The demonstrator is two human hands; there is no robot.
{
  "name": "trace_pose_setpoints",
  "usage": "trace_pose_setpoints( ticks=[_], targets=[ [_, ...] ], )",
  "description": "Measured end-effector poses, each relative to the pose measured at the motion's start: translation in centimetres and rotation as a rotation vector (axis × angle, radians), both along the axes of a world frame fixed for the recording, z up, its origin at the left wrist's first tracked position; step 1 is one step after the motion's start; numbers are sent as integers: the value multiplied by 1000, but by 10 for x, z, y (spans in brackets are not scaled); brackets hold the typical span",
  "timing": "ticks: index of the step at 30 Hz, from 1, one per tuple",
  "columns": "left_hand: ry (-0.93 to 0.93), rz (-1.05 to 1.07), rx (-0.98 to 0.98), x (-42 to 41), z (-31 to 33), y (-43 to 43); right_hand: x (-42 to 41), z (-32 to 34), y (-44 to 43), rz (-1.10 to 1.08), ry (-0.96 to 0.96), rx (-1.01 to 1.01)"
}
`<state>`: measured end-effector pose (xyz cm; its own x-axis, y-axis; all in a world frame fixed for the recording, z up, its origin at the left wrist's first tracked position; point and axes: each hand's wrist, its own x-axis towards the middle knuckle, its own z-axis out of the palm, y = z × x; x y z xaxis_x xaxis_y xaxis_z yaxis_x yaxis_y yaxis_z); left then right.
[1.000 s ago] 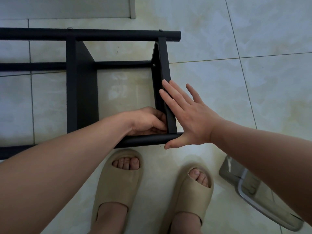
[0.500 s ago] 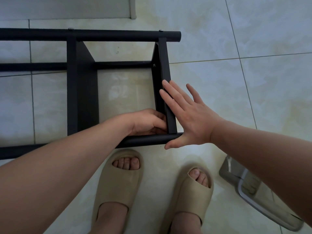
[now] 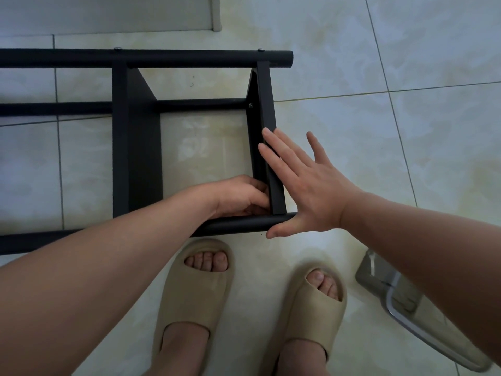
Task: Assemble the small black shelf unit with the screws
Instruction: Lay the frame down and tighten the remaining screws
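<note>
The black shelf unit (image 3: 135, 147) lies on its side on the tiled floor, round tubes running left to right and flat cross panels between them. My right hand (image 3: 303, 185) is flat and open, its palm pressed against the outer face of the end panel (image 3: 267, 104), thumb under the near tube (image 3: 244, 223). My left hand (image 3: 238, 196) is curled inside the frame at the corner where the end panel meets the near tube; what its fingertips pinch is hidden. Screw heads (image 3: 250, 105) show on the end panel and on the far tube (image 3: 162, 58).
My two feet in beige slippers (image 3: 195, 291) stand just in front of the near tube. A clear plastic container (image 3: 401, 305) lies on the floor at lower right. A grey mat edge (image 3: 135, 14) lies beyond the far tube. Open tile stretches to the right.
Almost nothing has moved; my left hand has shifted slightly at the inner corner while my right hand stays pressed on the end panel.
</note>
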<state>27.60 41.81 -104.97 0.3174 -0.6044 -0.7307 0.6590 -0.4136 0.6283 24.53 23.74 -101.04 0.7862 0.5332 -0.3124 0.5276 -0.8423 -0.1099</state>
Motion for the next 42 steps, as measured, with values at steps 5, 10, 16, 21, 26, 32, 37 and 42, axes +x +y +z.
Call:
trace_pose_setpoints(
  ticks=[5, 10, 16, 21, 26, 32, 37, 42],
  targets=[
    [36, 35, -33, 1, -6, 1, -1, -1, 1, -5, -10, 12],
    [22, 41, -28, 1, -7, 2, -1, -3, 1, 2, -19, 26],
    [33, 41, -44, 2, -8, 3, -1, -5, 0, 6, -20, 30],
    [65, 14, -94, 5, -10, 5, -1, -5, 0, 6, -29, 31],
    [38, 41, -136, 3, -13, 5, -2, -5, 1, 8, -28, 32],
    [40, 53, -163, 2, -14, 5, -1, -5, 1, 5, -21, 28],
    [49, 48, -167, 4, -13, 6, -1, -4, 1, 7, -16, 22],
    [36, 45, -183, 3, -12, 6, -2, -3, 0, 3, -16, 30]
  ],
)
